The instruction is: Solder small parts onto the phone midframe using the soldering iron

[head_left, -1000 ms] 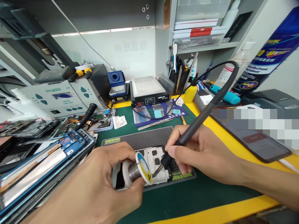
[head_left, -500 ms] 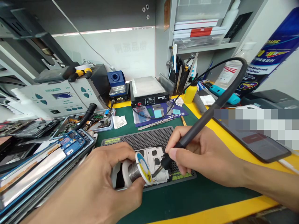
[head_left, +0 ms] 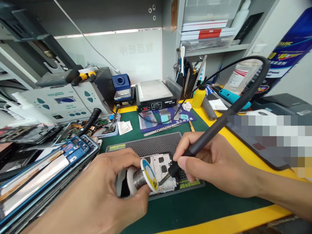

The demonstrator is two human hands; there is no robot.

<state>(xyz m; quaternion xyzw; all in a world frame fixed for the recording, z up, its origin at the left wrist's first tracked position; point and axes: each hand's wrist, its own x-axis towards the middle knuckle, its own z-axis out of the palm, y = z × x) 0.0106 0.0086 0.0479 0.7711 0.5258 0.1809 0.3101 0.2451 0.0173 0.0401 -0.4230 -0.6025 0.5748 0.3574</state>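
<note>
My left hand point(head_left: 122, 188) is closed around a spool of solder wire point(head_left: 140, 178), white-flanged with a blue and yellow label, tilted above the work pad. In my right hand point(head_left: 204, 159) is a black soldering iron point(head_left: 202, 141), gripped like a pen. Its metal tip point(head_left: 164, 179) points down left, close to the lower part of an opened phone point(head_left: 158, 162) with a silvery inner plate. Whether the tip touches the phone I cannot tell, as the spool's edge hides the spot. The phone lies on a grey perforated pad point(head_left: 146, 144), partly covered by both hands.
Tweezers point(head_left: 162, 129) lie behind the pad, before a hot plate point(head_left: 156, 94) and a soldering station point(head_left: 124, 97). Stacked phone parts point(head_left: 48, 175) crowd the left. At right are a yellow bottle point(head_left: 199, 96) and a dark phone point(head_left: 253, 139). The iron's cable point(head_left: 243, 59) arches overhead.
My right hand has shifted slightly right, and the iron's rear end and cable have swung to the right. The left hand and spool are almost unmoved.
</note>
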